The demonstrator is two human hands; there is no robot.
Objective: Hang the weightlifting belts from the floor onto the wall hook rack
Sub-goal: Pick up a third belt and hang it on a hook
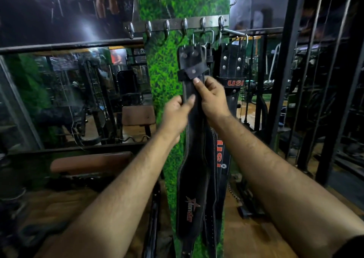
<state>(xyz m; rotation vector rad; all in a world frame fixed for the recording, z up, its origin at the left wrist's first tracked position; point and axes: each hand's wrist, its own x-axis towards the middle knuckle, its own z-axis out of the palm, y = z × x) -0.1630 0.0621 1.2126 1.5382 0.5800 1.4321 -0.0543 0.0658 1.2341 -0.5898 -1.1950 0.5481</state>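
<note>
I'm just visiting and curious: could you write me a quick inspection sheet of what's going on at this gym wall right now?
Surface: green grass-patterned wall panel carrying a metal hook rack; the four hooks on the left are bare.
Job's things: black star-logo belt hangs by its buckle from the rack; USI belt hangs beside it on the right.
Clutter: brown padded bench at lower left.
Hands: left hand and right hand both grip the star-logo belt's upper strap.
Cables: a chain dangles low, right of the belts.
Surroundings: mirrors, posters, dark gym machine frames.
</note>
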